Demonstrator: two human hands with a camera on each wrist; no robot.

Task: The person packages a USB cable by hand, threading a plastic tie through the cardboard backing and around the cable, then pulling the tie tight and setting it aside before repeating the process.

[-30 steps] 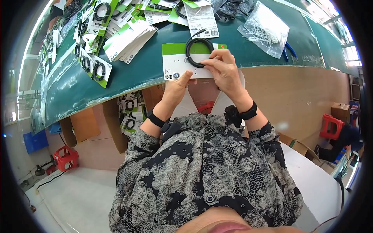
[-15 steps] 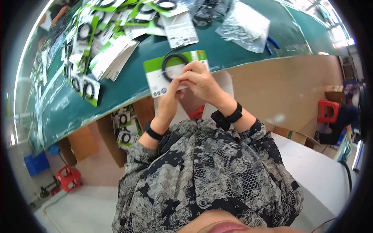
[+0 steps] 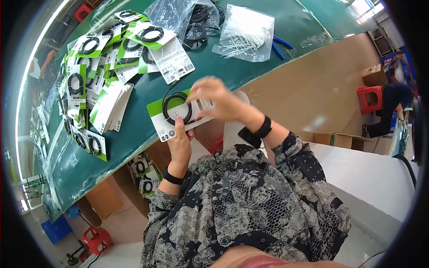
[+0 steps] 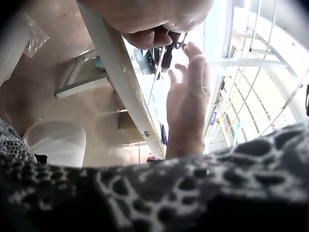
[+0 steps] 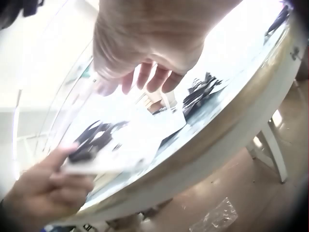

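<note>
My left hand grips the lower edge of a green and white packaging card, thumb on the front. A coiled black cable lies on the card, one end reaching past its upper edge. Over the card's right part my right hand is raised and blurred, its fingers loosely bent with nothing seen in them. The left wrist view shows a black cable plug between the hands. In the right wrist view, the right hand's fingers hang relaxed above the card.
Carded cables lie heaped on the green table, near a stack of white cards. Further back are a bag of white cable ties, blue-handled pliers and a bag of black cables. A red stool stands right.
The right hand has lifted off the cable and card after working there with the left. The left hand keeps hold of the card. The head view has turned, shifting the table contents.
</note>
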